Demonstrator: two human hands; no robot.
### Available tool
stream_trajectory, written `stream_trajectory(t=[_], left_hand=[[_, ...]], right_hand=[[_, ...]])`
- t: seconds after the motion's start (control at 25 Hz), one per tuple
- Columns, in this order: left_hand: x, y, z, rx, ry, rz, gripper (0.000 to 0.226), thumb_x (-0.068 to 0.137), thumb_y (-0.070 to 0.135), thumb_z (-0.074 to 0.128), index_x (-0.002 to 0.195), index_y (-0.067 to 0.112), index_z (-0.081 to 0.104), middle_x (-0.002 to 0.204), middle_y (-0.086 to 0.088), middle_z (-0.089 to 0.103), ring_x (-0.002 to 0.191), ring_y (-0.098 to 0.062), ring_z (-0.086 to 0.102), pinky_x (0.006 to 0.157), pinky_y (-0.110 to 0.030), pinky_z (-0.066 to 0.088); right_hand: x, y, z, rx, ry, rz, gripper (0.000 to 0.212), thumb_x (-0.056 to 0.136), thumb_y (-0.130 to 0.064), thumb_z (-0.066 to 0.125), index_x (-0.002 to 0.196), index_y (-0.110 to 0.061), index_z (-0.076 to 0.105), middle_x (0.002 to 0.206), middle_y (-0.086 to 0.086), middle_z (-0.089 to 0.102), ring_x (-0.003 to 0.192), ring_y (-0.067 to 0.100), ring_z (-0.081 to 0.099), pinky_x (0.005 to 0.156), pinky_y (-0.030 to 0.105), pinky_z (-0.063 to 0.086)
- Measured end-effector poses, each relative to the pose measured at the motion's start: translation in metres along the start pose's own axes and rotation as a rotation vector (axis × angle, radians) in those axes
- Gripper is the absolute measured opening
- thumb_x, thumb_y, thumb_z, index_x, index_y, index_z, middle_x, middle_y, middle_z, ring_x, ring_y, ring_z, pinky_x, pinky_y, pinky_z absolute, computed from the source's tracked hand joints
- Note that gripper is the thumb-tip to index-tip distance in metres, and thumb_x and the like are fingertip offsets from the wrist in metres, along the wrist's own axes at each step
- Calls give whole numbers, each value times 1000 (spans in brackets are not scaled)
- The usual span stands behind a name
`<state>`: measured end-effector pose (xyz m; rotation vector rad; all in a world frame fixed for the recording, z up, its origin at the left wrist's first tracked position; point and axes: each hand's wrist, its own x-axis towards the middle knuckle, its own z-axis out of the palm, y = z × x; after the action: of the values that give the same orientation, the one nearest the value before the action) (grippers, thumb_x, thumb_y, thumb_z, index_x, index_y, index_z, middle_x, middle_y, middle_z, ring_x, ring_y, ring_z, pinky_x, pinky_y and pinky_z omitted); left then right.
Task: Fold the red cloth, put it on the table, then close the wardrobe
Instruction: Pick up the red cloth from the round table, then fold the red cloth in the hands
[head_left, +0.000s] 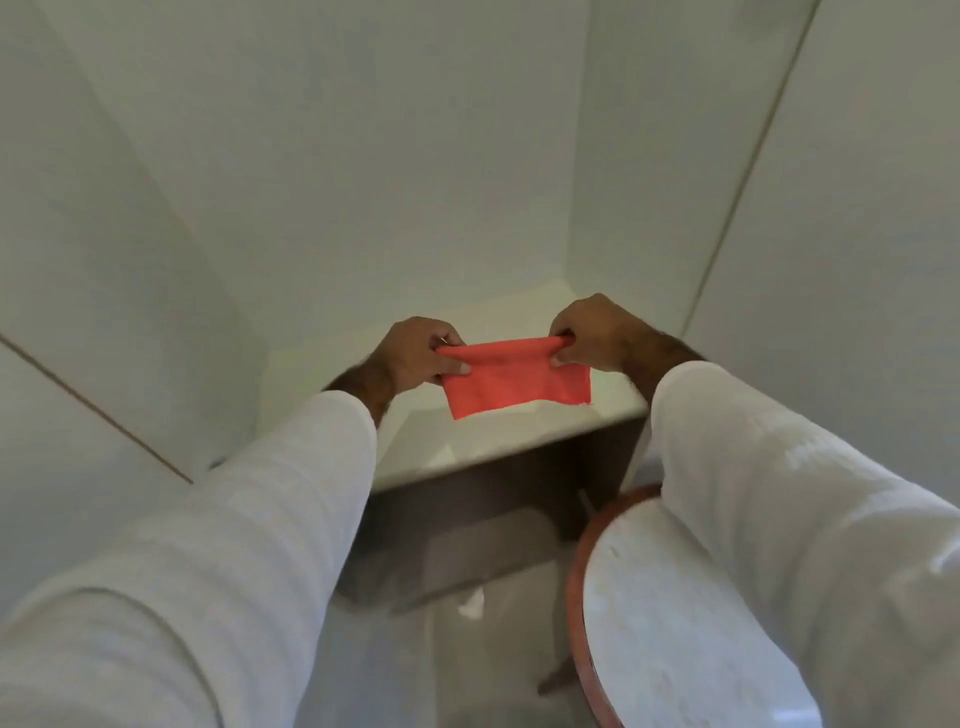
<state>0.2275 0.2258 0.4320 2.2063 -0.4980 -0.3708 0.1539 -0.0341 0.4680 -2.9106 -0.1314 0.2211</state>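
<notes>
Left hand (415, 349) and right hand (592, 332) pinch the red cloth (511, 375) (folded) inside the open wardrobe (363, 156).

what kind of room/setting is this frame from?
Likely a bedroom or dressing area at home: an open white wardrobe with a bare shelf, a small round table beside it, and both hands holding a red cloth in front.

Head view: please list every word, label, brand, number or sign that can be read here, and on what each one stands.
None: no text shows anywhere.
The red cloth, held by the left hand and right hand, is plain.
The wardrobe and table carry no writing.
</notes>
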Motion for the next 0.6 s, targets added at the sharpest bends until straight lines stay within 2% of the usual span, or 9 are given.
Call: stream_trajectory(t=[0.08,0.2,0.32,0.44,0.6], left_hand=[[-7,36,-73,-8,100,62,20,78,5,88,91,11,74,96,-18,75,85,-27,72,84,-46,66],[-15,95,-174,-36,260,199,21,80,9,88,98,7,76,92,-8,76,86,-24,74,77,-39,66],[-25,165,-271,-43,449,378,19,84,10,84,101,9,75,90,-6,73,82,-21,72,67,-28,64],[-34,228,-351,-9,630,532,20,88,9,81,104,9,69,92,-8,71,77,-18,70,56,-17,59],[-37,296,-439,28,843,694,22,90,7,78,104,13,62,99,-15,71,76,-19,69,55,-17,59]], right_hand=[[12,-41,-64,-29,110,-40,21,93,-23,71,110,-11,73,105,7,71,101,26,61,81,32,42],[27,-97,-155,-72,308,-88,16,99,-15,57,108,-9,69,108,10,70,92,24,56,80,35,46],[37,-146,-248,-23,595,-170,27,101,-8,42,113,-6,66,113,16,67,103,31,61,89,40,49],[48,-186,-333,57,904,-298,34,99,-5,42,126,-6,63,120,17,61,114,31,57,97,38,45],[67,-231,-430,124,1269,-457,30,95,-1,53,123,-8,60,126,16,61,116,34,58,100,40,47]])
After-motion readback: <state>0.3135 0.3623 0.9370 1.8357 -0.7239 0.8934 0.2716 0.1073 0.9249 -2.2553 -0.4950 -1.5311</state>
